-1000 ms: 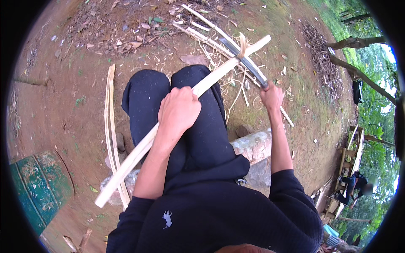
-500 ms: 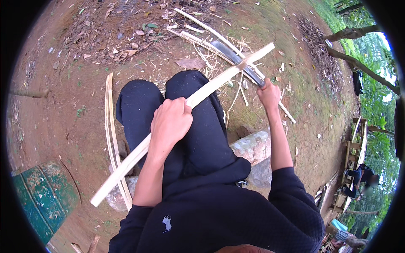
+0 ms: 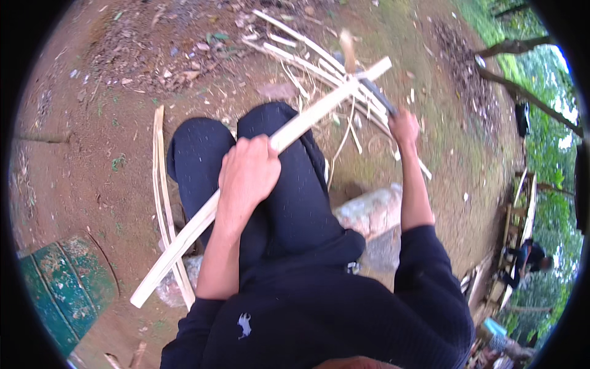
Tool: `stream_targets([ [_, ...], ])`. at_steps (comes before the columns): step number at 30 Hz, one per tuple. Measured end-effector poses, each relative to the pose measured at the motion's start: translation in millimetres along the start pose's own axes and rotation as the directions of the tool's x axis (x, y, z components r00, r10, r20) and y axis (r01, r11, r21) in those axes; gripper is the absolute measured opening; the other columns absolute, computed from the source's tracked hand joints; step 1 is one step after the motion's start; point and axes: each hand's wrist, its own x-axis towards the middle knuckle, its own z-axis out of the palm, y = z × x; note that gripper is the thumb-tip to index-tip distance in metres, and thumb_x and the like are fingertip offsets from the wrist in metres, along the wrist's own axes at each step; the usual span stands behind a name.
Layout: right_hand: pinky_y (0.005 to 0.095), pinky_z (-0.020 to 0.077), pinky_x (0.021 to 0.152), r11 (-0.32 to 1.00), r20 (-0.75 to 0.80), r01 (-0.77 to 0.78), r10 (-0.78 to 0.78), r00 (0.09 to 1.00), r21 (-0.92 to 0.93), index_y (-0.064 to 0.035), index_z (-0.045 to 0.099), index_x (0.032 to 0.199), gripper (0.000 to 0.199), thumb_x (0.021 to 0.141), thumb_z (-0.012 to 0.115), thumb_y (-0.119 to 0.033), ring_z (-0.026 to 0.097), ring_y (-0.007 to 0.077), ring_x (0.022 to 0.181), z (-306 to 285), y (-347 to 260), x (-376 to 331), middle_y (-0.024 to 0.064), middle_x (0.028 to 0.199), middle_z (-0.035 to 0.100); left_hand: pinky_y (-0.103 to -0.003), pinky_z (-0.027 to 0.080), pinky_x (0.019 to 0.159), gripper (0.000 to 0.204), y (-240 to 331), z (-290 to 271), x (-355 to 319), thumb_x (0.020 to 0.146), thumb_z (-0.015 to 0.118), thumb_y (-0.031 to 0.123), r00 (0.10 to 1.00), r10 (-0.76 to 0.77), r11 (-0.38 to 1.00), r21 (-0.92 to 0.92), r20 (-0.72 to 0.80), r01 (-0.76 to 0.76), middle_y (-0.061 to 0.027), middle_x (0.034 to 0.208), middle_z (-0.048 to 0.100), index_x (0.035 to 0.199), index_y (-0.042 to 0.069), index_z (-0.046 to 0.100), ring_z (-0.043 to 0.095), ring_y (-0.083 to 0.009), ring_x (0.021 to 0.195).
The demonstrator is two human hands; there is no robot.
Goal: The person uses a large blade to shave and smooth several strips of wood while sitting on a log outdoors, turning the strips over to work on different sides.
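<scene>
My left hand is closed around a long pale wooden strip, which lies slantwise across my thighs. Its far end points up and to the right; the near end sticks out past my left forearm. In my right hand is a long-bladed knife, its handle hidden by my fingers. The dark blade crosses the strip close to its far end. From that crossing a blurred tan shaving stands up. More pale strips and thin shavings lie on the ground beyond my knees.
Two narrow strips lean at my left. A pale log lies beside my right hip. At the lower left is a dented green metal panel. Far right, a person in dark clothes is near a wooden rail structure.
My right hand has moved slightly up and right with the knife. A shaving now rises at the crossing. The strip's far end has shifted slightly; my left hand keeps its place.
</scene>
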Motion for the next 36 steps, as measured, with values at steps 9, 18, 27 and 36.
stream_targets([
  [9, 0.0407, 0.0534, 0.047, 0.863, 0.045, 0.032, -0.063, 0.997, 0.504, -0.0048, 0.061, 0.075, 0.012, 0.084, 0.065, -0.013, 0.064, 0.0237, 0.047, -48.9, -148.8, -80.9, 0.0122, 0.057, 0.063, -0.054, 0.053, 0.087, 0.026, 2.2, -4.2, -3.8, 0.092, 0.054, 0.015, 0.989, -0.135, 0.985, -0.097, 0.057, 0.140, -0.0296, 0.089, 0.069, 0.093, -0.005, 0.070, 0.068, -0.0464, 0.090],
  [18, 0.0405, 0.0564, 0.053, 0.974, -0.041, -0.108, 0.118, 0.992, 0.199, -0.0079, 0.066, 0.075, 0.011, 0.080, 0.067, -0.017, 0.069, 0.0324, 0.055, -17.9, -54.4, -26.5, 0.0124, 0.065, 0.069, -0.056, 0.052, 0.084, 0.023, -5.4, -10.0, -13.4, 0.090, 0.054, 0.015, 0.997, -0.070, 0.994, -0.076, 0.044, 0.073, -0.0294, 0.083, 0.068, 0.087, -0.003, 0.069, 0.067, -0.0476, 0.086],
  [27, 0.0495, 0.0577, 0.058, 0.868, 0.141, 0.030, -0.114, 0.983, 0.496, -0.0038, 0.062, 0.082, 0.016, 0.090, 0.060, -0.018, 0.069, 0.0354, 0.057, -65.2, -153.6, -67.6, 0.0160, 0.065, 0.067, -0.054, 0.054, 0.083, 0.022, -3.9, -1.5, -8.7, 0.087, 0.056, 0.012, 0.996, -0.075, 0.997, -0.014, -0.048, 0.074, -0.0295, 0.081, 0.068, 0.087, -0.004, 0.071, 0.068, -0.0466, 0.084],
  [36, 0.0508, 0.0573, 0.069, 0.985, 0.168, -0.098, 0.074, 0.983, 0.140, -0.0073, 0.073, 0.086, 0.015, 0.086, 0.064, -0.020, 0.072, 0.0372, 0.072, -17.0, -55.3, -1.6, 0.0218, 0.077, 0.071, -0.051, 0.057, 0.079, 0.022, 13.6, 9.2, 3.4, 0.077, 0.059, 0.015, 0.991, 0.047, 0.995, 0.092, -0.125, -0.036, -0.0297, 0.083, 0.069, 0.074, -0.005, 0.069, 0.070, -0.0455, 0.081],
])
